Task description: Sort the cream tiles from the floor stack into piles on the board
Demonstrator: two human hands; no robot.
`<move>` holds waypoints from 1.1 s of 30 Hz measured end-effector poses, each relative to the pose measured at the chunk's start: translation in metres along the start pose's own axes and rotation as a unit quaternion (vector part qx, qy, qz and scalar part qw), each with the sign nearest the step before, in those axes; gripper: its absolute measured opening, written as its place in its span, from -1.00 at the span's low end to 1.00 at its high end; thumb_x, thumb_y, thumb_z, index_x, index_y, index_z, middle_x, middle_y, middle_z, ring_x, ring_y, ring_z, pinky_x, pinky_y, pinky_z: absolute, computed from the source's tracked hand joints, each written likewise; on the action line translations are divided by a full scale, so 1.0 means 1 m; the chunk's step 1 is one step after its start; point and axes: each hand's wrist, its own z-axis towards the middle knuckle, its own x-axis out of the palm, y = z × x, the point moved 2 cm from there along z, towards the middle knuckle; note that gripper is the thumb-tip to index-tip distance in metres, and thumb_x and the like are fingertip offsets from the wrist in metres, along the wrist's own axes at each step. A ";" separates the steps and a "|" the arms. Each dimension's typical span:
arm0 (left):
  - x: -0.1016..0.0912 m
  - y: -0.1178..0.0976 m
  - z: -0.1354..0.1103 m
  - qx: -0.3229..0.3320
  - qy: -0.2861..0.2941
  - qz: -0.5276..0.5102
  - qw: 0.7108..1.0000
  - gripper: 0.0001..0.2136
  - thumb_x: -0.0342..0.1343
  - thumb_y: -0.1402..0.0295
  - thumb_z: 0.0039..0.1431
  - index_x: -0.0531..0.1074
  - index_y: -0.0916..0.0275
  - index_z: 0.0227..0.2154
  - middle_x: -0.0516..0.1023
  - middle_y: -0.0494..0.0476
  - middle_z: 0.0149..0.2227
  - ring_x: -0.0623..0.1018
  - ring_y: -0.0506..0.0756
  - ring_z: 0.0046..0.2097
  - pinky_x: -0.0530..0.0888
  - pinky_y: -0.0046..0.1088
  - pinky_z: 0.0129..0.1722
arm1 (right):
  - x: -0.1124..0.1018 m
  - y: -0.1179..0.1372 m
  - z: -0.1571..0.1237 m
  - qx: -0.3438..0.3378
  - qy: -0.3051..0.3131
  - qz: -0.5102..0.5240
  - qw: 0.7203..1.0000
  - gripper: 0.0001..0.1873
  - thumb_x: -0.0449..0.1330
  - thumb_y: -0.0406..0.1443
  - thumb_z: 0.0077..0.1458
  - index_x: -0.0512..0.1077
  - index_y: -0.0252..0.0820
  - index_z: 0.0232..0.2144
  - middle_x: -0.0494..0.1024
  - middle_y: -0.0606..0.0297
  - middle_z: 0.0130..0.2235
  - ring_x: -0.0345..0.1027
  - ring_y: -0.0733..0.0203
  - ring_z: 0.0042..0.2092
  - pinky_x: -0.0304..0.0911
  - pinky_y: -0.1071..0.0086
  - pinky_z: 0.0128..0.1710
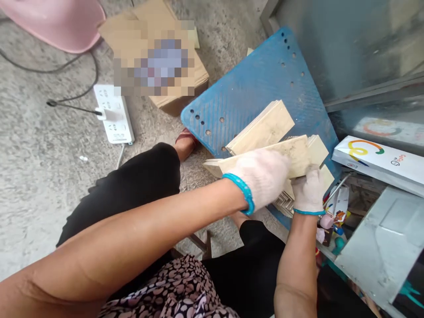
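Note:
My left hand (260, 176), in a white knit glove with a turquoise cuff, is closed over a stack of long, flat, cream-coloured strips (296, 152). Its fingers are partly blurred. My right hand (309, 190), gloved alike, grips the same stack near its right end, the thumb on top. Behind it, a second bundle of cream strips (265, 123) lies slanted on a blue plastic stool top (251, 88). More cream pieces (319, 150) show beyond my right hand, and a layered pile (285, 203) is partly hidden beneath my hands.
A cardboard box (179, 95), partly pixelated, stands behind the stool's left corner. A white power strip (114, 115) with cables and a pink basin (62, 22) are on the concrete floor. To the right are a white printed box (380, 163), a metal panel (374, 243) and mixed small items.

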 end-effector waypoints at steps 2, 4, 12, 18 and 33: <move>-0.001 -0.030 -0.008 0.037 -0.002 0.088 0.995 -0.70 0.16 0.10 0.02 0.53 -0.15 -0.14 0.55 0.25 -0.21 0.56 0.38 -0.14 0.49 -0.05 -0.32 | -0.005 0.006 0.001 -0.016 -0.015 0.070 0.997 -0.67 0.26 -0.03 0.01 0.44 -0.17 -0.34 0.56 0.25 -0.30 0.48 0.14 -0.20 0.43 0.28 -0.21; -0.003 -0.031 -0.009 0.027 -0.006 0.142 0.990 -0.64 0.11 0.09 0.05 0.51 -0.12 -0.06 0.55 0.25 -0.19 0.57 0.37 -0.19 0.47 -0.08 -0.38 | -0.011 0.008 0.001 -0.015 -0.027 0.124 0.992 -0.69 0.31 -0.06 -0.02 0.43 -0.17 -0.39 0.56 0.27 -0.31 0.49 0.17 -0.22 0.43 0.32 -0.25; 0.008 -0.018 -0.001 -0.013 0.096 0.059 0.994 -0.71 -0.04 0.00 0.13 0.46 0.02 -0.39 0.56 0.17 -0.37 0.57 0.24 -0.31 0.37 -0.24 -0.46 | -0.024 0.009 -0.007 0.023 -0.055 0.191 0.980 -0.62 0.38 -0.02 -0.10 0.48 -0.21 -0.41 0.58 0.22 -0.32 0.50 0.14 -0.30 0.43 0.34 -0.39; 0.024 -0.023 0.009 -0.068 0.066 -0.063 0.993 -0.72 0.01 0.02 0.14 0.34 0.08 -0.50 0.53 0.08 -0.43 0.56 0.15 -0.38 0.41 -0.32 -0.48 | -0.015 -0.002 -0.006 0.069 -0.043 0.249 0.965 -0.58 0.28 0.03 0.06 0.50 -0.21 -0.27 0.61 0.18 -0.27 0.53 0.11 -0.18 0.45 0.36 -0.35; 0.002 -0.028 0.030 -0.120 -0.097 -0.189 0.970 -0.78 0.10 0.18 0.16 0.49 0.24 -0.31 0.62 0.18 -0.31 0.60 0.13 -0.37 0.47 -0.44 -0.48 | -0.029 0.006 -0.061 0.112 -0.082 0.240 0.961 -0.57 0.44 -0.03 -0.19 0.48 -0.19 -0.38 0.56 0.35 -0.46 0.42 0.35 -0.49 0.32 0.54 -0.53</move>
